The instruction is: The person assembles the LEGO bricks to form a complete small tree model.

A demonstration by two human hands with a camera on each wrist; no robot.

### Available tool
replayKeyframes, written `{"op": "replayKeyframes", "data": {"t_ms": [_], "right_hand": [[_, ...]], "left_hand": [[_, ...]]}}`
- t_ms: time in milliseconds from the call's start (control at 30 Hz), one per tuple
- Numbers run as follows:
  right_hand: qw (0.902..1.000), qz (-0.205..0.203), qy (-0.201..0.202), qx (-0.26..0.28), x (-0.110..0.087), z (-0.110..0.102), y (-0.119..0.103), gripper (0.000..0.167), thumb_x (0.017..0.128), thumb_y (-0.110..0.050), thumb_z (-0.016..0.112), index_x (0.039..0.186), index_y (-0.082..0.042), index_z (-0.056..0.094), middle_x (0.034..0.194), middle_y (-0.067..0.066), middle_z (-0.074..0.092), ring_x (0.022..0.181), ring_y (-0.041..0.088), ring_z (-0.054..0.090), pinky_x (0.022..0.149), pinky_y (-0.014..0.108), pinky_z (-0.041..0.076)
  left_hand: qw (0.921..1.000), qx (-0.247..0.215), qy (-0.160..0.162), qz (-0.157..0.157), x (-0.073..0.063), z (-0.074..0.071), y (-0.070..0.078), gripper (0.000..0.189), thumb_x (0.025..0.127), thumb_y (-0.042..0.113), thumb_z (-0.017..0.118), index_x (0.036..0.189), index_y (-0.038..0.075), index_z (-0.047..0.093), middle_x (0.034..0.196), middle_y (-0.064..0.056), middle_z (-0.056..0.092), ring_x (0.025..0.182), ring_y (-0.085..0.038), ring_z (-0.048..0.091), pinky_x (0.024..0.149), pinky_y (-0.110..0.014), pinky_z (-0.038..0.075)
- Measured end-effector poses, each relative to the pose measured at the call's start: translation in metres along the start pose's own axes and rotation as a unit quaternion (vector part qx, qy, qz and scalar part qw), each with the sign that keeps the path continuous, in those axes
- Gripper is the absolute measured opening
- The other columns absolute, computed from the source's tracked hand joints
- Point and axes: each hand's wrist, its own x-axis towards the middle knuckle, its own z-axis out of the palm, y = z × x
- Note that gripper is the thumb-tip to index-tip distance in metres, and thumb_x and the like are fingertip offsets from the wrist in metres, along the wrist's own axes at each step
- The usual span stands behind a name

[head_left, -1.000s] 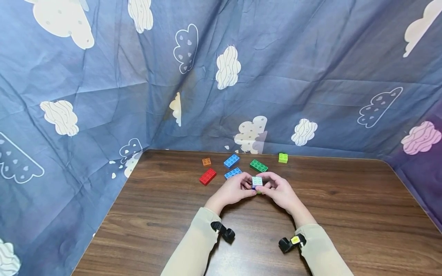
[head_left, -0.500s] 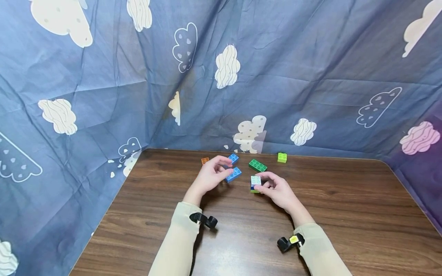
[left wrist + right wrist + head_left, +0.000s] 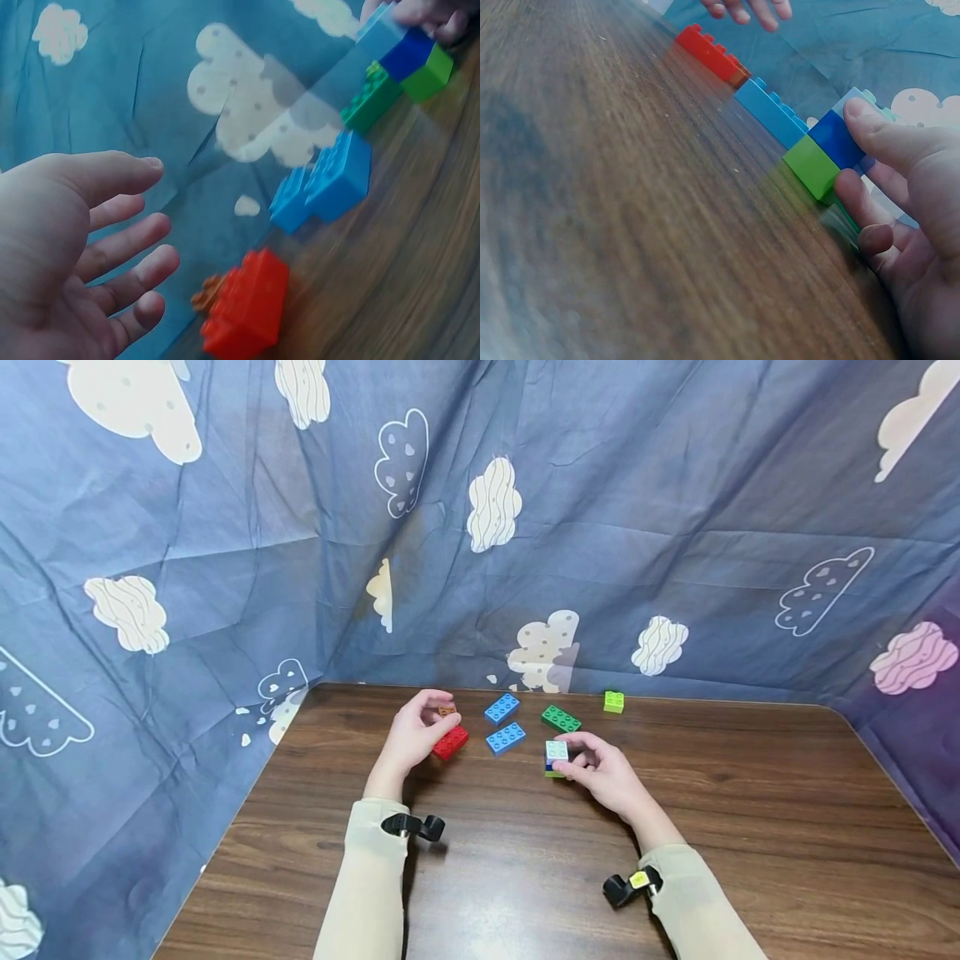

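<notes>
My right hand pinches a small stack of toy bricks standing on the table. The right wrist view shows its lime green bottom brick, dark blue middle brick and pale blue top brick, with the thumb against the upper part. Held in the air, my left hand has nothing between its relaxed fingers. It hovers by the red brick and the small orange brick, partly covering both in the head view. In the left wrist view, the fingers are apart from the red brick.
Two blue bricks lie between the hands. Behind the stack is a dark green brick, and farther back right sits a lime green brick. A cloud-patterned cloth hangs along the table's back edge.
My left hand has left the brick stack and moved left, past the blue bricks, to the red and orange ones. The right hand stays on the stack.
</notes>
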Motion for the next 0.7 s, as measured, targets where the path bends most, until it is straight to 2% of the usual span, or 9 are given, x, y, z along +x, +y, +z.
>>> {"op": "replayKeyframes", "data": {"t_ms": [133, 367, 500, 700], "right_hand": [[1.0, 0.0, -0.001, -0.002, 0.0, 0.0, 0.0, 0.043, 0.099, -0.02, 0.084, 0.138, -0.01, 0.069, 0.125, 0.015, 0.07, 0.081, 0.018, 0.064, 0.07, 0.025, 0.052], [1.0, 0.0, -0.003, -0.006, 0.0, -0.001, 0.001, 0.043, 0.1, -0.022, 0.084, 0.139, -0.011, 0.069, 0.123, 0.014, 0.07, 0.082, 0.018, 0.064, 0.07, 0.025, 0.052], [1.0, 0.0, -0.003, -0.009, 0.0, -0.001, 0.002, 0.043, 0.099, -0.022, 0.084, 0.138, -0.011, 0.07, 0.12, 0.014, 0.071, 0.081, 0.017, 0.065, 0.07, 0.025, 0.052], [1.0, 0.0, -0.001, -0.009, 0.0, -0.001, 0.001, 0.043, 0.099, -0.019, 0.084, 0.138, -0.009, 0.069, 0.114, 0.014, 0.072, 0.08, 0.017, 0.065, 0.07, 0.026, 0.052]], "left_hand": [[0.9999, 0.012, 0.009, -0.006, -0.001, -0.008, -0.009, 0.04, 0.097, 0.014, 0.083, 0.131, -0.001, 0.068, 0.123, -0.019, 0.076, 0.092, -0.028, 0.072, 0.079, -0.032, 0.054], [0.9988, 0.044, 0.006, -0.02, -0.003, -0.018, -0.02, 0.038, 0.096, 0.016, 0.084, 0.128, 0.0, 0.07, 0.113, -0.014, 0.078, 0.086, -0.023, 0.065, 0.076, -0.034, 0.05], [0.9975, 0.06, -0.013, -0.035, -0.004, -0.017, -0.025, 0.036, 0.096, 0.016, 0.084, 0.127, 0.003, 0.071, 0.113, -0.011, 0.078, 0.088, -0.022, 0.064, 0.079, -0.035, 0.051], [0.9934, 0.071, -0.069, -0.059, -0.005, -0.011, -0.03, 0.041, 0.094, 0.022, 0.087, 0.127, 0.005, 0.071, 0.116, -0.011, 0.077, 0.089, -0.022, 0.065, 0.081, -0.035, 0.052]]}}
